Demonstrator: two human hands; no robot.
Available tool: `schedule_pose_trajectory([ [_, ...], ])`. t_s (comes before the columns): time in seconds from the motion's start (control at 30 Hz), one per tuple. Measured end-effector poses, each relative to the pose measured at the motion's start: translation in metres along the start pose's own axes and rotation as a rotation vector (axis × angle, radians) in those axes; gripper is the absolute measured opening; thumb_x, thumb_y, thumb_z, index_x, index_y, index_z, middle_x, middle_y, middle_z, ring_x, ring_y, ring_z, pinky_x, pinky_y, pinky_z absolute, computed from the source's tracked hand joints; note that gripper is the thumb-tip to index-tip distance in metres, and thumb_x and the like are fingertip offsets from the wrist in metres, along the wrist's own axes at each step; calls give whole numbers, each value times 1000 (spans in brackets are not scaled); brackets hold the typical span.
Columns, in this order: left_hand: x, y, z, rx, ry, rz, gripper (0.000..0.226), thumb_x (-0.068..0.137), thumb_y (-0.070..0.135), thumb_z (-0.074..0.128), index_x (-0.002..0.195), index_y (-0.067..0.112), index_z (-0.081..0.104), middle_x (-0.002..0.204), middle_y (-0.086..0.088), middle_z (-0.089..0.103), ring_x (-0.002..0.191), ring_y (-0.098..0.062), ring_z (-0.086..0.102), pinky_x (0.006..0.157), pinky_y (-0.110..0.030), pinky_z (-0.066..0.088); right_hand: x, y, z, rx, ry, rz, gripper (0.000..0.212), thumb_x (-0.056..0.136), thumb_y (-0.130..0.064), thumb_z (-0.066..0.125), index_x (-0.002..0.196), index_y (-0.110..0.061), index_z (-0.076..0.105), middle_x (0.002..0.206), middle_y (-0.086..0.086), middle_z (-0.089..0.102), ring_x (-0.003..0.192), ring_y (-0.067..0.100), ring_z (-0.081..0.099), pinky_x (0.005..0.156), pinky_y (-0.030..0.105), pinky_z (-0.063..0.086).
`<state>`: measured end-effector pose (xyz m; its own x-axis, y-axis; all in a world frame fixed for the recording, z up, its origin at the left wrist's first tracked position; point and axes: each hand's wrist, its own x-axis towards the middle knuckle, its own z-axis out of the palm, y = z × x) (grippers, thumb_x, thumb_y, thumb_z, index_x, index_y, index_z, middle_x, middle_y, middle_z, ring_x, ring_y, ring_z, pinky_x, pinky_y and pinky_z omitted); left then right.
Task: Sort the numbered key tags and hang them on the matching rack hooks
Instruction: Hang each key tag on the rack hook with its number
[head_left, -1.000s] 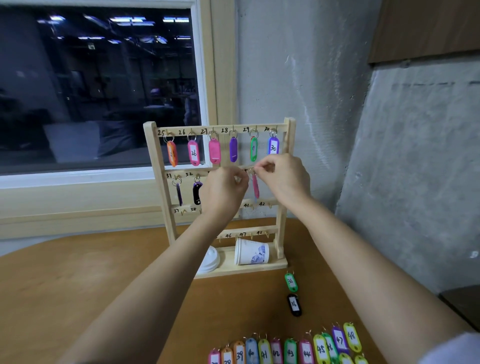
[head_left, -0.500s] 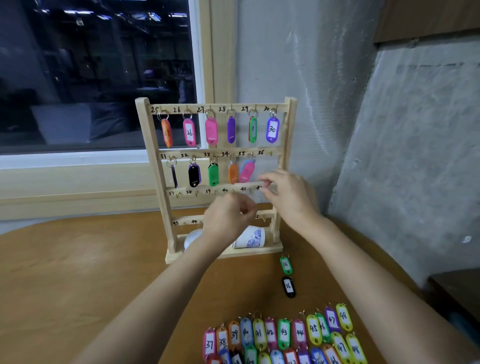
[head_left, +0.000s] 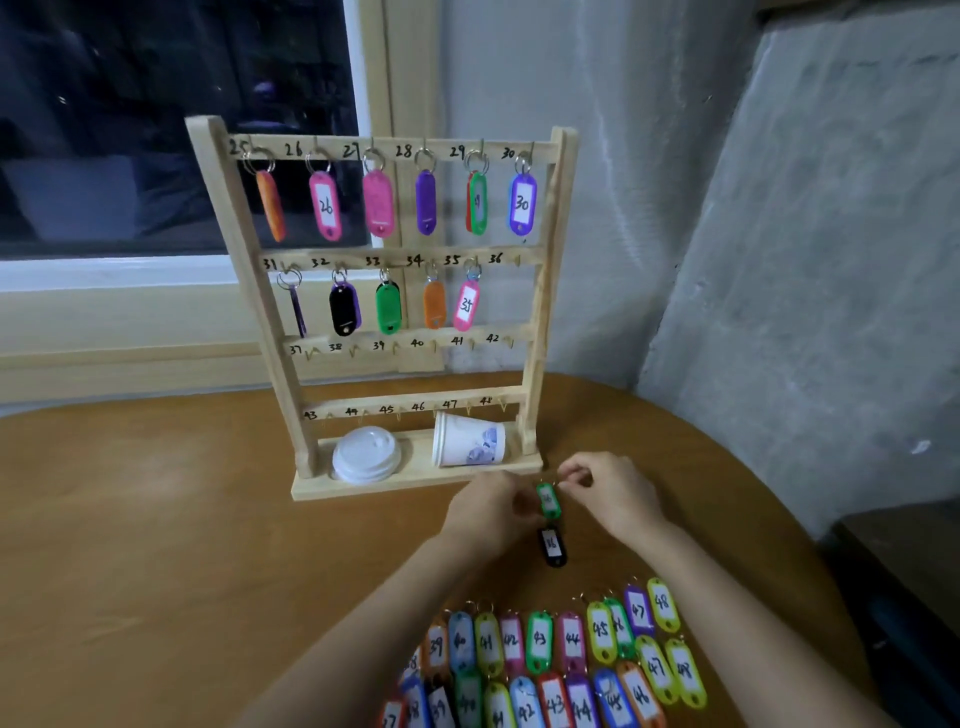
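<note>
The left hand (head_left: 488, 512), right hand (head_left: 613, 493) and both forearms (head_left: 363, 623) are bare.

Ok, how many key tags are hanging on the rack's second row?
5 plainly: purple at 31, black at 32, green at 33, orange at 34, pink at 35. Doubles may hide behind some.

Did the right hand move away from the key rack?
Yes. The right hand came down from the rack's second rail to the table in front of the rack's base, at the green tag.
</note>
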<state>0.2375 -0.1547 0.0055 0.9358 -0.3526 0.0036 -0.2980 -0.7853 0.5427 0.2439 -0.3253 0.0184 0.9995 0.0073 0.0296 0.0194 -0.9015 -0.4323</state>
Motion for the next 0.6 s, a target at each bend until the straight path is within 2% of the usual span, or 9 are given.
schedule_pose_trajectory([
  [0.17,-1,1,18,15,15,18,37,78,38,72,114,30,63,113,7,64,101,-12,58,84,-31,52,11,6,9,77,-51,26,23,88,-32,64,110,-29,66,103,-11,68,90,7,61,69,24,46],
  [0.3,-3,1,22,40,53,58,31,82,35,68,112,31,64,114,7,62,103,-13,55,81,-28,49,17,5,14,121,-71,31,22,86,-34,65,108,-30,66,101,-11,66,90,7,60,72,26,48],
  [0.43,-7,0,21,53,94,69,20,85,30,65,105,29,67,109,6,62,100,-14,56,78,-26,47,19,1,17,113,-42,36,6,87,-30,65,92,-32,68,94,-14,67,87,4,60,65,24,46],
  [0.6,-12,-3,15,-10,115,52,15,88,27,63,100,24,71,102,6,67,92,-10,59,80,-26,49,19,1,18,109,-18,50,4,87,-30,65,87,-31,69,92,-13,68,86,4,60,61,23,44],
])
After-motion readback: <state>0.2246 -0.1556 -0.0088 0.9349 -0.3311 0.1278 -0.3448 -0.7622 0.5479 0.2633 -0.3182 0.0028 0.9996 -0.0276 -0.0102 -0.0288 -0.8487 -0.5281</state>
